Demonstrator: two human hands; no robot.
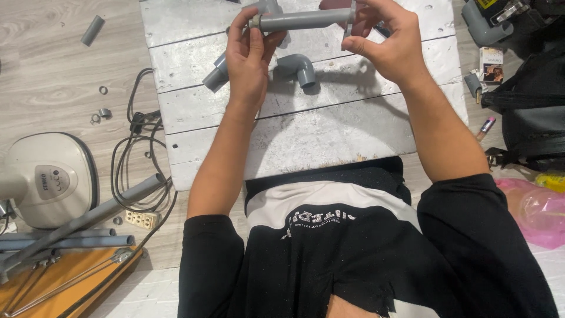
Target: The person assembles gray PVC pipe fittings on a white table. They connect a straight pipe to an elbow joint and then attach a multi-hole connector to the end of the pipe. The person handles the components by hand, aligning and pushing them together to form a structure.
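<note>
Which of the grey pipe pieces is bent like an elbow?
The grey elbow fitting lying on the white board, just below the hands; the other pieces are straight.

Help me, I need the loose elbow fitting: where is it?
In the head view the elbow fitting lies on the white board, near its top middle, just below the pipe and between the left hand and right hand.

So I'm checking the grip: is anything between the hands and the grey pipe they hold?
Nothing visible: left hand and right hand grip the grey pipe directly, bare fingers on it.
</note>
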